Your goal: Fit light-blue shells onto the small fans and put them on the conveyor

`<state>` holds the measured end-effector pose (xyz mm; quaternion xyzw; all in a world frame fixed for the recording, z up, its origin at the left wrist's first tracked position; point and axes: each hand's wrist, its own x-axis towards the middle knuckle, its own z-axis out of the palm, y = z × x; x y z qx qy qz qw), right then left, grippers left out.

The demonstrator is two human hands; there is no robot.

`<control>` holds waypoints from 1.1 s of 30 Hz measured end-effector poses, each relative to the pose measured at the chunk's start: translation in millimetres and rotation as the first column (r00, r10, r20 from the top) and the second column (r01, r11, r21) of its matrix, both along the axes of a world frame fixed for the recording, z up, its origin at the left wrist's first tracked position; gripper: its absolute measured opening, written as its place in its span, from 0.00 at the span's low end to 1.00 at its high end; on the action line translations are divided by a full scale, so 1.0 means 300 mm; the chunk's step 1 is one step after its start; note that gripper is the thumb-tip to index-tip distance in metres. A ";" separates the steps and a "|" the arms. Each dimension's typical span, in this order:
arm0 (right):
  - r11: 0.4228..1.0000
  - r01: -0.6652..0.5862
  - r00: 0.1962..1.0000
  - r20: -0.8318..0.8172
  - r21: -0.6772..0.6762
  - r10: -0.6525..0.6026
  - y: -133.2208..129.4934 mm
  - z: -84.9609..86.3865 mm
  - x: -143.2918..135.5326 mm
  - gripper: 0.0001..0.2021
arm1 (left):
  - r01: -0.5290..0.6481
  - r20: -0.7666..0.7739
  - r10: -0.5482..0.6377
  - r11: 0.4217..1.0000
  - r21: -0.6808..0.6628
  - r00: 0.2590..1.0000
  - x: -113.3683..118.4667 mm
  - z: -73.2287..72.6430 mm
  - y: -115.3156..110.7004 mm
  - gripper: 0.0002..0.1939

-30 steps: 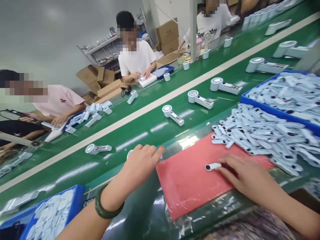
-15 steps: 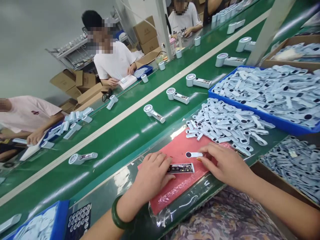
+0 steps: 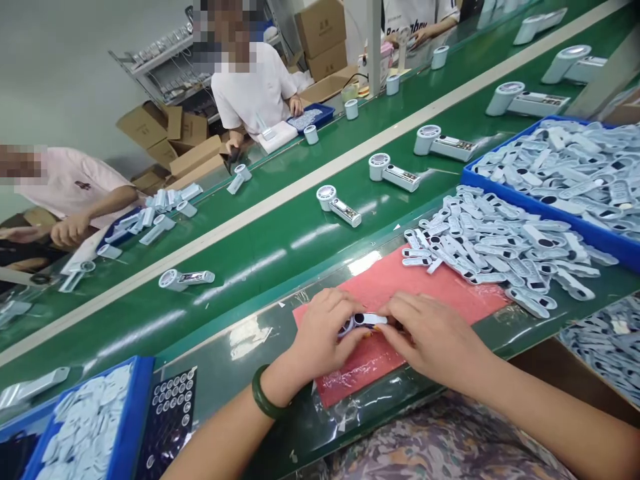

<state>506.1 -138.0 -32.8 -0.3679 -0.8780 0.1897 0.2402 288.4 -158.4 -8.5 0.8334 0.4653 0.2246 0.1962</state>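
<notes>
The head view shows a green conveyor belt (image 3: 260,247) running slantwise beyond a red mat (image 3: 390,277). Across the belt from the mat sit a person in a white shirt (image 3: 255,93) and, farther left, a person in a pink shirt (image 3: 80,183). A large blue tray (image 3: 590,237) full of pale blue covers lies to the right of the mat; a second blue tray (image 3: 134,413), holding whitish pieces, lies well to its left. A loose pile of covers (image 3: 495,243) spreads over the mat's far right edge and onto the worktop. Over the mat, the left hand (image 3: 325,330) is curled with thumb and fingers around a round-headed unit (image 3: 345,327), mostly hidden by the hand. The right hand (image 3: 430,330) faces it, pinching the right end of a cover with a black oval (image 3: 371,319) between thumb and fingers. Left of the mat, beside the second tray, is a dark sheet of round stickers (image 3: 173,400). On the belt beyond the mat lie several round-headed units, one of them a small unit with an open handle (image 3: 340,207). The left wrist wears a green bangle (image 3: 267,397).
</notes>
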 end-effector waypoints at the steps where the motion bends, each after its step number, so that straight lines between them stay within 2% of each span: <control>1: 1.000 -0.001 1.000 0.006 -0.017 0.001 -0.001 0.002 0.004 0.08 | -0.004 0.008 0.004 1.000 0.002 1.000 0.002 -0.002 -0.001 0.08; 5: 0.996 0.014 1.000 -0.026 -0.090 -0.016 -0.003 0.006 0.021 0.09 | -0.070 0.036 0.070 0.997 -0.014 0.997 0.016 -0.005 -0.009 0.07; 10: 0.976 -0.033 0.973 -0.229 -0.217 -0.018 0.013 -0.027 0.011 0.08 | -0.137 0.085 0.148 0.983 -0.122 0.985 0.028 0.001 -0.008 0.05; 14: 0.900 -0.100 0.919 -0.387 -0.424 -0.080 0.032 -0.061 0.001 0.06 | -0.141 0.068 0.151 0.981 -0.136 0.986 0.030 0.011 -0.001 0.04; 17: 0.859 -0.135 0.933 -0.354 -0.495 -0.057 0.030 -0.060 0.016 0.04 | -0.128 0.055 0.135 0.986 -0.105 0.989 0.034 0.021 -0.023 0.05; 19: 0.858 -0.133 0.955 -0.294 -0.497 -0.023 0.015 -0.054 0.033 0.10 | -0.136 0.022 0.138 0.988 -0.076 0.990 0.040 0.023 -0.056 0.08; 22: 0.893 -0.123 0.979 -0.201 -0.433 0.037 -0.021 -0.053 0.048 0.18 | -0.152 -0.052 0.152 0.988 -0.003 0.987 0.056 0.014 -0.114 0.14; 27: 0.947 -0.130 0.982 -0.172 -0.293 0.081 -0.055 -0.068 0.029 0.14 | -0.139 -0.141 0.158 0.981 0.136 0.977 0.086 -0.012 -0.155 0.10; 33: 0.946 -0.174 0.973 -0.194 -0.273 0.124 -0.038 -0.071 0.037 0.15 | -0.106 -0.163 0.116 0.992 0.067 0.980 0.090 0.003 -0.137 0.09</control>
